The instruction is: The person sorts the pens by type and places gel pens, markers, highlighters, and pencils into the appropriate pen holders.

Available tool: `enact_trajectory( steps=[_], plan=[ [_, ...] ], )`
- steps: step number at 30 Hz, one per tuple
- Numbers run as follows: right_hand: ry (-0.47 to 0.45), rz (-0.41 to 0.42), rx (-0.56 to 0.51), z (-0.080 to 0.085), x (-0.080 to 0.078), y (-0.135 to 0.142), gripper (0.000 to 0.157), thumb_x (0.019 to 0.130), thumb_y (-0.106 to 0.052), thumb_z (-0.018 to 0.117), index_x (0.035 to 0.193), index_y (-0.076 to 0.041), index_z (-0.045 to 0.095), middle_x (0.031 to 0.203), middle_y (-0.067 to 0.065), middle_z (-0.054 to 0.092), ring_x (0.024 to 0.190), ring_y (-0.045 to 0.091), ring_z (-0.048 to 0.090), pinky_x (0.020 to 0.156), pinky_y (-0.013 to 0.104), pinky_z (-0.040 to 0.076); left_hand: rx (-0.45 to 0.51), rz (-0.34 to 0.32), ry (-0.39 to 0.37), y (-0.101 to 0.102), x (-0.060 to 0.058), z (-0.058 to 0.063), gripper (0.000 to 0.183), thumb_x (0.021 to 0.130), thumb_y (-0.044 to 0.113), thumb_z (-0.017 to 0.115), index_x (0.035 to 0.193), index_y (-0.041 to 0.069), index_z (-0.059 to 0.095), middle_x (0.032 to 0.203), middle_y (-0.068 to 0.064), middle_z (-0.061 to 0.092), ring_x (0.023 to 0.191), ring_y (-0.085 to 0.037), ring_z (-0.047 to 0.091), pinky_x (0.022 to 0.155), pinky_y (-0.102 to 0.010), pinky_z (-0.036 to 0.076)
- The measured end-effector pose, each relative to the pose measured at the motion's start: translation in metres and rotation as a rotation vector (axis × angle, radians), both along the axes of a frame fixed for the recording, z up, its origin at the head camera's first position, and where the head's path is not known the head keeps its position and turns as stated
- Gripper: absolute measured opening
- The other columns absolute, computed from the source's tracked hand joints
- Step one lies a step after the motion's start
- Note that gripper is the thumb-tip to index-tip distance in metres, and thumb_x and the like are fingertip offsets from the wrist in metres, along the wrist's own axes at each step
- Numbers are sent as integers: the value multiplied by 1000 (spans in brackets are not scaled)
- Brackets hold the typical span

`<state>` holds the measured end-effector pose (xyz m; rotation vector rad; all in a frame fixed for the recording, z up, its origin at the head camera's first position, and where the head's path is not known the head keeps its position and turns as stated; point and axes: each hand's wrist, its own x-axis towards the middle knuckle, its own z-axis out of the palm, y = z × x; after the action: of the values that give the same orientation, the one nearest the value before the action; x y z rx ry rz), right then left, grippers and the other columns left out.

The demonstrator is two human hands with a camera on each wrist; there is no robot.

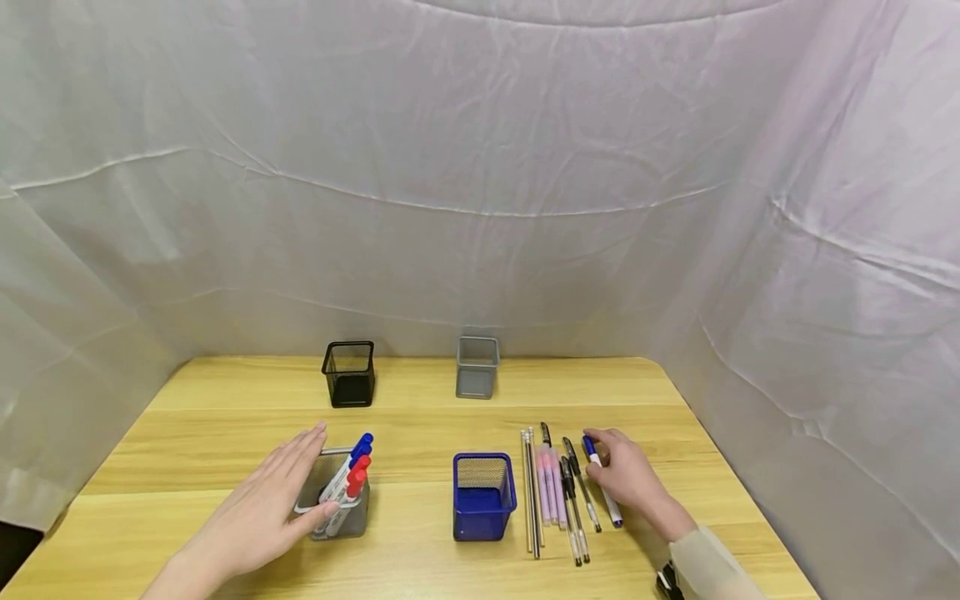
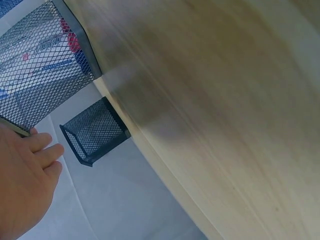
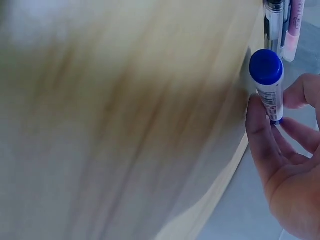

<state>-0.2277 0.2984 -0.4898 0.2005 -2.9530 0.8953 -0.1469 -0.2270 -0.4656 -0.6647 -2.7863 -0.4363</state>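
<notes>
Head view shows your right hand (image 1: 628, 473) pinching a white plastic marker with a blue cap (image 3: 271, 97), over on the right side of the yellow wooden table (image 1: 420, 417). Your left hand (image 1: 258, 510) is not clenched; its fingers look mostly straight by a square grey mesh cup (image 1: 358, 522) on the left. White markers with blue and red caps (image 1: 337, 488) lean inside that cup, so the markers look nearly done. Yours is not in a cup yet. Just left of it lie clear pens with black caps (image 1: 568, 488), then pink and purple pens (image 1: 551, 493), then long thin pencils (image 1: 534, 510); these all seem left to do. Left of them stands a square blue mesh cup (image 1: 482, 527). Far back are a square black mesh cup (image 1: 351, 392) and another square grey mesh cup (image 1: 476, 384).
</notes>
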Motion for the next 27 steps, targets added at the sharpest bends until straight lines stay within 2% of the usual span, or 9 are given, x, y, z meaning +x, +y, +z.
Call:
enact_trajectory(
  steps=[7, 18, 27],
  plan=[
    [37, 2, -37, 6, 2, -2, 70, 83, 0, 72, 150, 0, 52, 137, 21, 59, 81, 15, 59, 64, 23, 55, -10, 7, -1, -1, -1, -2, 95, 100, 60, 60, 166, 5, 20, 170, -17, 26, 152, -43, 32, 117, -11, -13],
    [131, 26, -100, 22, 9, -16, 70, 84, 0, 75, 149, -2, 52, 136, 21, 60, 89, 20, 64, 62, 22, 58, 0, -5, 22, -1, 0, -2, 94, 100, 58, 61, 166, 5, 19, 169, -18, 28, 151, -44, 34, 117, -11, -12],
    [232, 52, -112, 35, 12, -30, 69, 80, 4, 74, 146, -3, 55, 133, 17, 62, 88, 17, 64, 56, 22, 56, 2, 8, -15, -2, -1, -2, 94, 100, 60, 59, 166, 4, 22, 170, -16, 25, 152, -43, 31, 116, -10, -13]
  ],
)
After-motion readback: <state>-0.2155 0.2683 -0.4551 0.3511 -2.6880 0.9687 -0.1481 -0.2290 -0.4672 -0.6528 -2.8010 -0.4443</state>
